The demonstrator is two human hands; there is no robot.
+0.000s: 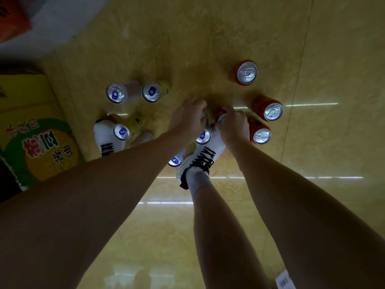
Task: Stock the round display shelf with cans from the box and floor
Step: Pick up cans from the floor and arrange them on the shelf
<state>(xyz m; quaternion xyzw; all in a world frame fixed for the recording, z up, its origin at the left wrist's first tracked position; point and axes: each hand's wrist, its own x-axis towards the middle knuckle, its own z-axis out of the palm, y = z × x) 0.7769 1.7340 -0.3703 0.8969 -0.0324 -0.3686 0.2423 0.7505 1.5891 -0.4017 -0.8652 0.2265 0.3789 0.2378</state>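
Note:
Several cans stand upright on the yellowish tile floor (208, 38). Three red cans (245, 73) (273, 111) (262, 135) are on the right. Pale cans with blue tabs (115, 93) (151, 92) (121, 132) (203, 136) stand left and centre. My right hand (233, 126) grips the top of another red can (221, 116). Just left of it, my left hand (187, 117) curls over a can (203, 115) that it almost wholly hides. The two hands are close together.
A yellow and green cardboard box (31, 126) lies at the left edge. My white shoes (104, 140) (204, 157) stand among the cans, with one more blue-tabbed can (175, 160) beside the right shoe. A red package (12, 15) sits at the top left.

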